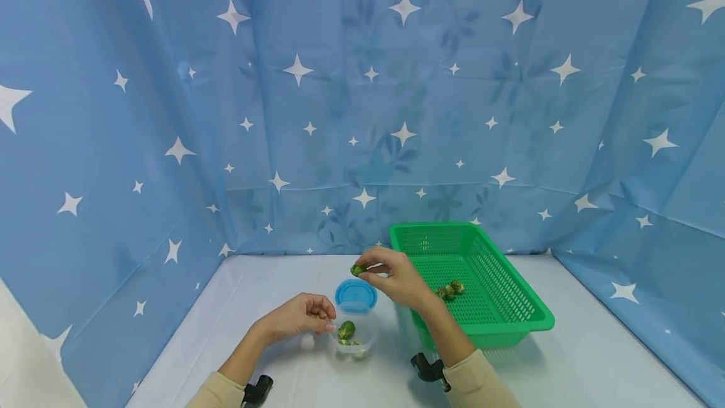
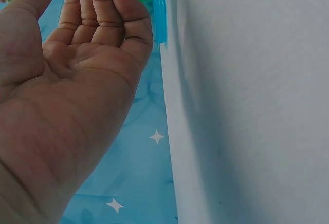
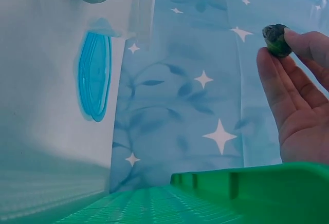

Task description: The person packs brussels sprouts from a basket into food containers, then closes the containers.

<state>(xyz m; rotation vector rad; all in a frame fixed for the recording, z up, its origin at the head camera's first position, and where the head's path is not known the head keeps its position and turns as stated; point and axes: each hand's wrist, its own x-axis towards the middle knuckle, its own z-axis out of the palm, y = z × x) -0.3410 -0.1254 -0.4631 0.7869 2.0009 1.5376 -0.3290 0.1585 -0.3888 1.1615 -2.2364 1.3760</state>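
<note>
My right hand pinches a Brussels sprout between thumb and fingertips, raised above the table; the right wrist view shows the sprout at the fingertips too. My left hand is at the left side of a clear plastic container, its thumb right at the rim and its fingers loosely bent. Inside the container lies a whole sprout with smaller pieces below it. Just behind stands a round blue lid. In the left wrist view, the left palm shows no object in it.
A green perforated basket stands on the right, with several sprouts at its left side, partly hidden by my right forearm. White cloth covers the table. A blue star-patterned curtain encloses the back and sides.
</note>
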